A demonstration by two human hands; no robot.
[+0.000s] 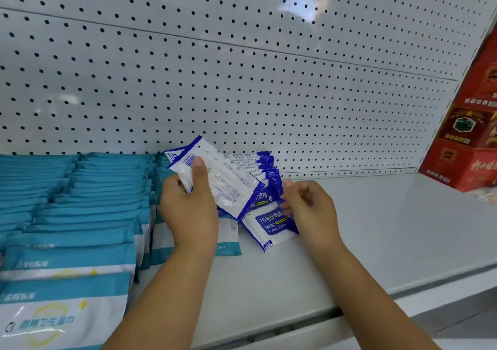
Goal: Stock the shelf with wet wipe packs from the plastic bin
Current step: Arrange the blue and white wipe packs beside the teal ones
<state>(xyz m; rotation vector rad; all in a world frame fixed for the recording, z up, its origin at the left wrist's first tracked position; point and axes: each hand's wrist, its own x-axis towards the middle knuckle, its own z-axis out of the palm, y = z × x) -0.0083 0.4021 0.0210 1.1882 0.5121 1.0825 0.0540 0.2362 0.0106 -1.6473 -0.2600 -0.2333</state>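
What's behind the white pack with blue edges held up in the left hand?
A row of blue-and-white alcohol wipe packs on the grey shelf, then white pegboard. The held white pack and left hand hide the row's count.

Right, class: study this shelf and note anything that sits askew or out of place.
The held pack in the left hand is tilted, with its printed back showing. The blue packs behind it lean askew on the shelf, with the right hand pinching their edge. The teal packs stand in tidy rows.
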